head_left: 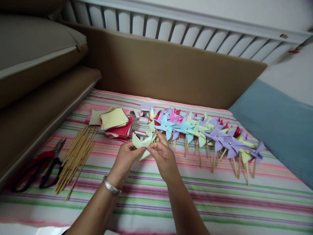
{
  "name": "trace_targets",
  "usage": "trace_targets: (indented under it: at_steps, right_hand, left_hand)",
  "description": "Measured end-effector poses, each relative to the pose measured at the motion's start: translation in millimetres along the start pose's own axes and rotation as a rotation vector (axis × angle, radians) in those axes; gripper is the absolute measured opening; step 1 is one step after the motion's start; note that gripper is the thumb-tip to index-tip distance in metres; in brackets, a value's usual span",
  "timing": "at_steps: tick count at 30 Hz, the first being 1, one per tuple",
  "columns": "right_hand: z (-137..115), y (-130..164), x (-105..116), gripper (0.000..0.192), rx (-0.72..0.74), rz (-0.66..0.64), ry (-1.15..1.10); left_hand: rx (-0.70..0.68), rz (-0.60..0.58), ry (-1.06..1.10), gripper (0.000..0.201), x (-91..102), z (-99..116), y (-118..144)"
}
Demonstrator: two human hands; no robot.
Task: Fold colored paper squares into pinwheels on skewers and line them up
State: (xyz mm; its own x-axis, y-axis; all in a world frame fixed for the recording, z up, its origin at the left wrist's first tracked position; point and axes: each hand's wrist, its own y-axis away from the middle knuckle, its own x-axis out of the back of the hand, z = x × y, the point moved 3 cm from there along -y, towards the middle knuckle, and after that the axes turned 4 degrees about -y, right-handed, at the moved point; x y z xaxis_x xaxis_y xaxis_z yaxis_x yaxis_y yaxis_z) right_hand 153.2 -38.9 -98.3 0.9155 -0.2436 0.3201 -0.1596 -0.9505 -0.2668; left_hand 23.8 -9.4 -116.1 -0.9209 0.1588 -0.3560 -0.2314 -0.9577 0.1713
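Head view, from the left: red-handled scissors [39, 168] lie on the striped bed sheet [171, 202] beside a bundle of wooden sticks [75, 158], with a stack of paper squares [114, 124] further back. At the middle, above the sheet, the left hand [126, 158], a silver bracelet [111, 186] on its wrist, and the right hand [163, 156] both have their fingers pinched shut on a pale green paper pinwheel [144, 141]. To the right a row of finished pinwheels [207, 135] on sticks lies across the sheet, reaching toward a blue pillow [278, 124].
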Motion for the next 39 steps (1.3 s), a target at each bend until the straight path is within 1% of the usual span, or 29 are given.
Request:
trace_targets:
  at_steps: [6, 8, 13, 16, 19, 27, 33, 39]
  right_hand:
    - [-0.5, 0.1, -0.4, 0.010, -0.036, 0.008, 0.009]
    - [-2.3, 0.5, -0.5, 0.010, -0.002, 0.019, 0.055]
    - [-7.8, 2.6, -1.7, 0.012, 0.139, 0.038, 0.178]
    - [-8.5, 3.0, -2.8, 0.012, 0.182, 0.042, 0.204]
    - [-6.4, 2.4, -3.4, 0.012, 0.168, 0.029, 0.171]
    - [-3.3, 2.5, -2.7, 0.012, 0.072, 0.001, 0.074]
    - [-3.1, 2.1, -3.0, 0.013, 0.069, -0.010, 0.056]
    - [-1.7, 1.5, -3.1, 0.012, 0.051, -0.008, 0.045]
  left_hand:
    - [0.011, 0.015, 0.002, 0.021, 0.6, -0.4, -0.5]
    - [0.009, 0.016, 0.004, 0.021, 0.9, -0.8, -0.6]
    - [0.013, 0.035, 0.015, 0.021, 1.6, -1.2, -0.6]
    - [0.014, 0.047, 0.012, 0.020, 1.7, -0.6, 0.0]
    - [0.016, 0.049, 0.022, 0.021, 1.6, -0.5, 0.7]
    - [0.003, 0.041, 0.025, 0.025, 2.4, -2.2, -0.4]
    - [0.004, 0.047, 0.026, 0.024, 2.8, -1.2, -0.1]
    - [0.012, 0.013, 0.043, 0.018, 2.4, -3.9, -0.3]
